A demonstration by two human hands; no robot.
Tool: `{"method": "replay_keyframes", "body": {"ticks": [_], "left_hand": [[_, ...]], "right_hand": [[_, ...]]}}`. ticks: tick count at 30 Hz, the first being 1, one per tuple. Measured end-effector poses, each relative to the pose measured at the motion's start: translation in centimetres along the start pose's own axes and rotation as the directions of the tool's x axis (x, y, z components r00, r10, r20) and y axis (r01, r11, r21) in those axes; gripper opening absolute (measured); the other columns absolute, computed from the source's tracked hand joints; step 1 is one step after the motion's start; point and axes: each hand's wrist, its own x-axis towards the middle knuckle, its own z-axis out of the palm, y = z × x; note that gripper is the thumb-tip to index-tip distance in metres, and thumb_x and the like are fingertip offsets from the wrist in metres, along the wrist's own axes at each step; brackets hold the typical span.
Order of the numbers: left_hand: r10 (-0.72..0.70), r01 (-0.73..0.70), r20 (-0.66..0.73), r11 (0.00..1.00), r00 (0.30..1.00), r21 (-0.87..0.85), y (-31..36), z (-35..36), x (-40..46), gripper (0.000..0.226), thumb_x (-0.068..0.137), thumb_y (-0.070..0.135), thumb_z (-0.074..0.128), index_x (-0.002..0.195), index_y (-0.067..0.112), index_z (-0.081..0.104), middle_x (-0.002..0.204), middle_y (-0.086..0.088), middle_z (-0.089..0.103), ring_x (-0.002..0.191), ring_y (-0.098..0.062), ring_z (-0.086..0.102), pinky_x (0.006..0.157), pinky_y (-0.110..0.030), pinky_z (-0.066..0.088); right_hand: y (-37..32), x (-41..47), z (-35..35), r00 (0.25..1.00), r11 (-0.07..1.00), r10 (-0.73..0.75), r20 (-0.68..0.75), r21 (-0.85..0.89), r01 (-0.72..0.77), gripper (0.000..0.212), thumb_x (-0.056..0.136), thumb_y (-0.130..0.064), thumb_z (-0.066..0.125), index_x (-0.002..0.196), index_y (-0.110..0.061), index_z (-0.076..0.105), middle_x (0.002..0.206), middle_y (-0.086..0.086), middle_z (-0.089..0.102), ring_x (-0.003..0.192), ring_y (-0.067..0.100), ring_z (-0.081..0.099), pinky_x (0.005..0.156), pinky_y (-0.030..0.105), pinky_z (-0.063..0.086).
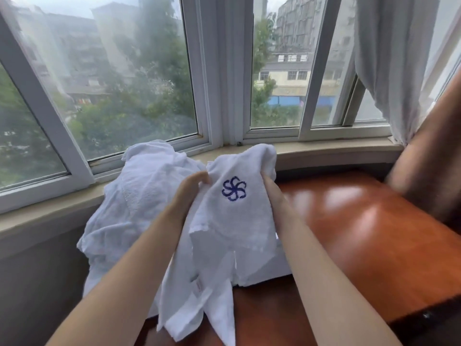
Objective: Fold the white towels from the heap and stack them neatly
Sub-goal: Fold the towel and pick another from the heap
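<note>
Both hands (189,188) (273,193) grip a towel (234,221), fingers hidden behind it.

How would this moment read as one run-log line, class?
stage: folding begun | left hand: pinches towel | right hand: grips towel | heap: left, on table | stack: not visible
</note>
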Motion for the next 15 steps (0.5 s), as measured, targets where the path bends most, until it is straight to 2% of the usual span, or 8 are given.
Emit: {"method": "replay_keyframes", "body": {"ticks": [2,4,5,8,10,12,13,15], "left_hand": [[-0.003,0.002,0.057,1.000,0.998,0.021,0.4,1.6,0.9,0.031,0.065,0.013,0.046,0.094,0.007,0.054,0.079,-0.012,0.055,0.064,-0.026,0.055,0.062,-0.029,0.047],[-0.033,0.029,0.113,0.999,0.993,0.031,0.4,3.4,2.2,0.021,0.071,0.012,0.045,0.087,0.006,0.057,0.071,-0.011,0.059,0.056,-0.024,0.059,0.052,-0.022,0.049],[-0.050,0.047,0.123,0.998,0.991,0.035,0.2,4.4,2.7,0.019,0.071,0.013,0.046,0.083,0.007,0.060,0.068,-0.011,0.061,0.054,-0.023,0.060,0.052,-0.022,0.049],[-0.075,0.068,0.136,0.996,0.988,0.060,-0.8,8.1,4.0,0.044,0.053,0.019,0.053,0.094,0.004,0.062,0.088,-0.017,0.062,0.077,-0.030,0.061,0.073,-0.035,0.049],[-0.073,0.063,0.133,0.995,0.988,0.079,-1.8,11.3,4.4,0.058,0.049,0.020,0.054,0.103,0.000,0.064,0.100,-0.023,0.065,0.089,-0.034,0.061,0.085,-0.044,0.049],[-0.074,0.060,0.145,0.993,0.987,0.101,-2.8,14.8,4.8,0.057,0.057,0.019,0.055,0.109,0.000,0.066,0.106,-0.025,0.068,0.089,-0.035,0.063,0.091,-0.048,0.050],[-0.072,0.055,0.157,0.992,0.985,0.112,-3.3,16.5,5.2,0.052,0.064,0.018,0.055,0.111,0.000,0.066,0.107,-0.025,0.068,0.087,-0.034,0.063,0.091,-0.048,0.050],[-0.074,0.046,0.178,0.987,0.981,0.154,-4.4,20.2,5.9,0.047,0.071,0.017,0.054,0.113,0.002,0.066,0.105,-0.023,0.069,0.086,-0.034,0.064,0.085,-0.044,0.051]], "right_hand": [[-0.7,-0.6,-1.0,0.998,0.998,-0.044,-0.047,0.043,0.046,0.041,0.079,-0.049,0.068,0.099,-0.017,0.052,0.068,0.003,0.055,0.056,0.014,0.059,0.050,0.023,0.050],[-1.8,-1.2,-2.0,0.994,0.991,-0.077,-0.083,0.099,0.085,0.028,0.091,-0.046,0.057,0.083,-0.020,0.065,0.063,0.002,0.060,0.055,0.014,0.060,0.051,0.023,0.051],[-2.1,-1.4,-2.9,0.987,0.991,-0.078,-0.137,0.094,0.092,0.034,0.094,-0.046,0.054,0.075,-0.022,0.069,0.062,0.001,0.062,0.056,0.015,0.061,0.053,0.023,0.052],[-2.9,-2.5,-5.9,0.958,0.989,-0.130,-0.255,0.039,0.144,0.024,0.098,-0.033,0.052,0.077,-0.022,0.053,0.061,-0.003,0.055,0.052,0.010,0.055,0.049,0.020,0.047],[-3.7,-3.2,-9.2,0.939,0.993,-0.116,-0.325,-0.063,0.101,0.025,0.101,-0.028,0.047,0.076,-0.025,0.046,0.065,-0.006,0.053,0.054,0.006,0.054,0.049,0.021,0.046],[-5.0,-4.2,-12.6,0.907,0.985,-0.113,-0.405,-0.162,0.051,0.028,0.103,-0.028,0.042,0.076,-0.024,0.046,0.075,-0.003,0.053,0.061,0.004,0.058,0.055,0.018,0.046],[-5.5,-4.5,-14.6,0.901,0.987,-0.118,-0.418,-0.152,0.059,0.029,0.104,-0.028,0.042,0.076,-0.023,0.045,0.079,0.000,0.052,0.067,0.005,0.060,0.060,0.018,0.046],[-6.2,-5.1,-17.9,0.894,0.988,-0.102,-0.437,-0.149,0.040,0.026,0.102,-0.033,0.044,0.078,-0.026,0.047,0.084,-0.001,0.054,0.078,0.013,0.058,0.071,0.028,0.048]]}}
